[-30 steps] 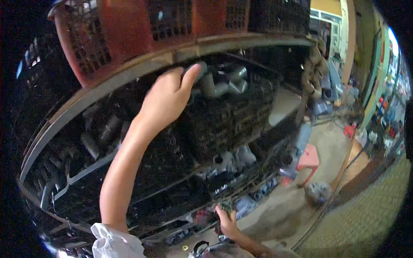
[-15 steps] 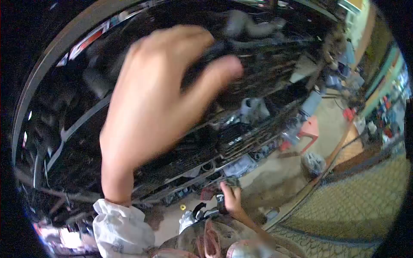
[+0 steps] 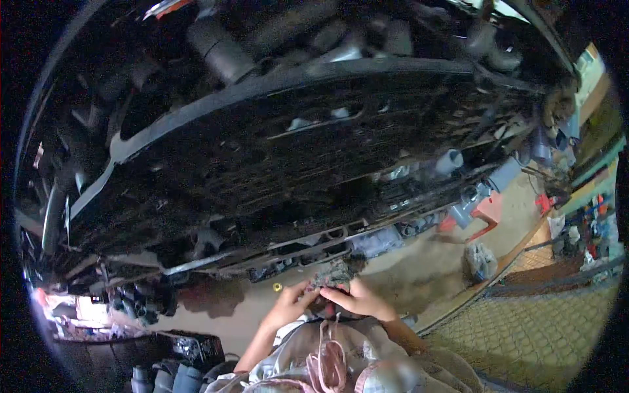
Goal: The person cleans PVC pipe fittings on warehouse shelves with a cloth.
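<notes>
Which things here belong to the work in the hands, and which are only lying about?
In hand: left hand, right hand, small dark bundle held between them.
Lying about: red stool, grey sack, small yellow piece, grey pipe fittings.

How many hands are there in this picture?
2. The left hand is low in the middle, the right hand beside it, both holding one dark bundle. No other hand shows, though the dark rack could hide one.
</notes>
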Available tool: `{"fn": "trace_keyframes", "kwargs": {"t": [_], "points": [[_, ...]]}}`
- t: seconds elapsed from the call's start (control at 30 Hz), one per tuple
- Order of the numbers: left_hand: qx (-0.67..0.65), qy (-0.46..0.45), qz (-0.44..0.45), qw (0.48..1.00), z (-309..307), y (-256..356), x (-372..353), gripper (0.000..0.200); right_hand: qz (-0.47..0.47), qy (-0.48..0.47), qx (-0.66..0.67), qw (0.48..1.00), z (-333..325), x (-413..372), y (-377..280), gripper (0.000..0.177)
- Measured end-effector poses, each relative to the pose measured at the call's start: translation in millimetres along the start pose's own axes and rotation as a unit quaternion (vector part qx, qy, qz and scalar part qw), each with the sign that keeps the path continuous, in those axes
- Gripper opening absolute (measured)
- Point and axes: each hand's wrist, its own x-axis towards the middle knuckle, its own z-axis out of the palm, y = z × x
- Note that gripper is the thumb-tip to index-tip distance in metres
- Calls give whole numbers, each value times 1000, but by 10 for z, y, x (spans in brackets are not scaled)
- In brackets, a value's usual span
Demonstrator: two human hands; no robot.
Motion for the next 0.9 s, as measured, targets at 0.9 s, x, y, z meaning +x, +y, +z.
{"fn": "trace_keyframes", "kwargs": {"t": [0.9], "points": [[-30, 425, 86, 901, 206, 426, 143, 32, -70, 443, -390, 804, -2952, 3, 672, 30]]}}
